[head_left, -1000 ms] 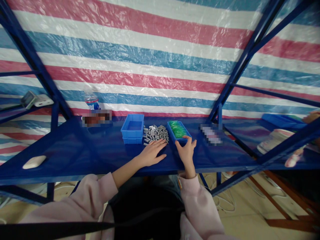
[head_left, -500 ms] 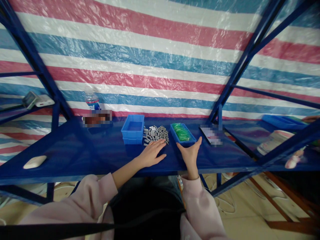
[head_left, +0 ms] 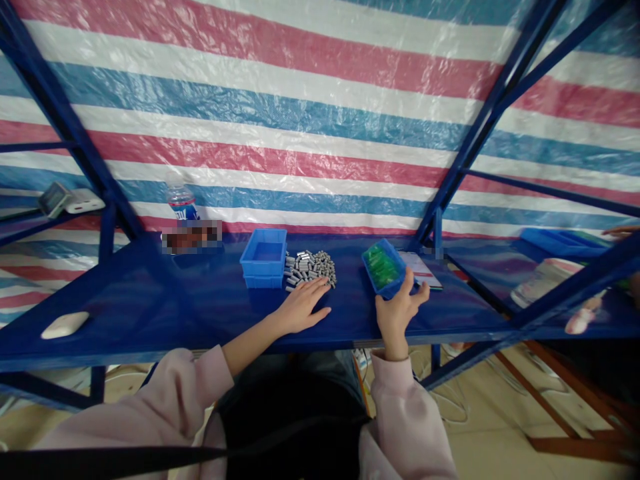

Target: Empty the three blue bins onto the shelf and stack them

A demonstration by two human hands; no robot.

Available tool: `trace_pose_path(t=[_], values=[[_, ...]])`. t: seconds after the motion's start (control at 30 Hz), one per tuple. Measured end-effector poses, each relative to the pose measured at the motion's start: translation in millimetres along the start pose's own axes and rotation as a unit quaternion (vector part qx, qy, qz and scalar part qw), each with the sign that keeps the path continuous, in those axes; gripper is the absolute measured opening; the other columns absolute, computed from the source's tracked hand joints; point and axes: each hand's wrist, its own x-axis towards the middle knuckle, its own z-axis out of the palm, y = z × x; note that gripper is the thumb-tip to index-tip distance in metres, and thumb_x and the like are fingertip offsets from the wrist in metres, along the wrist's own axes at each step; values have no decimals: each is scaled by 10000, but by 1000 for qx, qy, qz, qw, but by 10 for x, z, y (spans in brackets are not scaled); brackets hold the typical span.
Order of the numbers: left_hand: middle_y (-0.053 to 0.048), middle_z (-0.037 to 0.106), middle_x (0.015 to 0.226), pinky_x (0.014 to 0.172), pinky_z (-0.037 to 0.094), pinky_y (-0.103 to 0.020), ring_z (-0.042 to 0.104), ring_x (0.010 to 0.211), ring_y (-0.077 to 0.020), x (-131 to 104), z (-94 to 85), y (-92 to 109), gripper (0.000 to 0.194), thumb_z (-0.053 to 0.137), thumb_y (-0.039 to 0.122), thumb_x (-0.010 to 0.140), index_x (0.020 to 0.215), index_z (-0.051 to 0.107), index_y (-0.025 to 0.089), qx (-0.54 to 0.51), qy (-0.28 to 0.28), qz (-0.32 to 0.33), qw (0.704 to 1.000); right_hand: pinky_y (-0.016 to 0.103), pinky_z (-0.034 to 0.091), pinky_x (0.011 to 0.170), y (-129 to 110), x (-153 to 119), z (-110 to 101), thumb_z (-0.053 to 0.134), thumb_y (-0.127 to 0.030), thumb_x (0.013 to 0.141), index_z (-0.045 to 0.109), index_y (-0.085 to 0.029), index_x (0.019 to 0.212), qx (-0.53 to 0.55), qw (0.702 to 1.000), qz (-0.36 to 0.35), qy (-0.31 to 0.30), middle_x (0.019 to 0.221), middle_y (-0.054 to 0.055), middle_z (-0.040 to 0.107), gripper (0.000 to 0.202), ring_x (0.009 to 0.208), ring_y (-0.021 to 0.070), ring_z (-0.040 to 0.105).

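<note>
My left hand (head_left: 302, 308) lies flat with its fingers spread, fingertips at the near edge of a pile of small silvery metal cylinders (head_left: 311, 267). Around the near end of a blue plastic bin (head_left: 385, 291) my right hand (head_left: 398, 312) is closed, thumb at one corner and index finger at the other. Shiny green pieces (head_left: 384, 265), perhaps in clear wrapping, fill this bin, which stands turned at an angle. Left of the metal pile are two stacked blue bins (head_left: 264, 275); the upper one shows a bare bottom.
Beside the held bin lies a phone-like flat object (head_left: 425, 272), partly blurred out. A bottle (head_left: 183, 203) stands at the back left, and a white mouse-like object (head_left: 65, 325) at the left. Blue frame posts (head_left: 450, 180) flank the table. Another person's hand (head_left: 620, 231) shows far right.
My right hand has shifted the bin of green pieces to the right and turned it, bringing it close against the flat object. My left hand has stayed in place.
</note>
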Motion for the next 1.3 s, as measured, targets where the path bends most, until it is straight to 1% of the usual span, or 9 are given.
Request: trace_pose_path(t=[0.17, 0.27, 0.4, 0.53, 0.67, 0.73, 0.87, 1.17, 1.3], values=[[-102, 375, 1507, 1128, 294, -421, 334, 1397, -237, 2, 8, -4, 500, 451, 431, 935, 1383, 404, 214, -6, 1, -2, 1000, 549, 398, 965, 37, -19, 38, 470, -104, 663, 319, -235, 1445, 26, 995, -70, -63, 1497, 180, 60, 807, 1315, 402, 352], [-104, 381, 1503, 1127, 298, -420, 334, 1396, -238, 2, 8, -3, 502, 458, 427, 931, 1381, 405, 210, -7, 1, -2, 1000, 536, 380, 989, 63, -11, 77, 462, -117, 690, 300, -209, 1455, 43, 991, -95, -87, 1477, 191, 128, 787, 1329, 373, 334], [-113, 380, 1501, 1123, 304, -428, 337, 1394, -243, 5, 4, 2, 502, 456, 431, 932, 1374, 413, 197, -7, -5, -3, 1000, 548, 324, 1034, 89, 22, 105, 520, -273, 775, 333, -153, 1431, 71, 989, -104, -76, 1422, 215, 264, 693, 1355, 366, 270], [-115, 378, 1503, 1128, 296, -425, 337, 1394, -238, 8, 3, 1, 498, 443, 436, 938, 1373, 414, 196, -6, -11, -5, 1000, 489, 419, 959, 122, 71, 132, 521, -420, 818, 386, -142, 1394, 117, 991, -50, -51, 1311, 207, 438, 653, 1254, 330, 410], [-115, 379, 1502, 1126, 298, -427, 340, 1392, -238, 8, 0, -1, 499, 445, 438, 937, 1373, 413, 198, -9, -10, -4, 1000, 440, 499, 812, 176, 107, 218, 615, -510, 723, 257, -68, 1441, 143, 988, 46, -32, 1222, 231, 509, 916, 1055, 317, 548], [-112, 379, 1502, 1125, 298, -429, 343, 1391, -237, 8, -3, 0, 497, 445, 439, 936, 1372, 415, 203, -11, -9, -5, 1000, 473, 484, 837, 201, 114, 266, 630, -527, 695, 298, -33, 1413, 123, 990, 61, -41, 1179, 243, 538, 932, 1032, 336, 556], [-110, 384, 1500, 1123, 299, -429, 351, 1386, -238, 10, 1, -1, 499, 446, 439, 935, 1374, 415, 203, -10, -11, -5, 1000, 496, 456, 888, 229, 114, 313, 616, -528, 707, 466, -61, 1298, 111, 992, 28, -61, 1129, 219, 587, 768, 1033, 340, 563], [-110, 393, 1495, 1113, 305, -428, 366, 1377, -241, 11, 16, -19, 495, 449, 441, 934, 1371, 421, 209, -7, -8, -1, 1000, 459, 440, 936, 106, 61, 235, 545, -388, 778, 465, -125, 1324, 87, 991, -65, -80, 1197, 177, 545, 611, 1105, 302, 535], [-111, 389, 1497, 1114, 300, -429, 364, 1378, -243, 16, 9, -11, 494, 446, 442, 936, 1366, 428, 200, -3, -10, -1, 1000, 453, 446, 937, 54, 40, 201, 534, -331, 789, 474, -154, 1329, 76, 989, -76, -103, 1223, 165, 519, 571, 1124, 296, 520]])
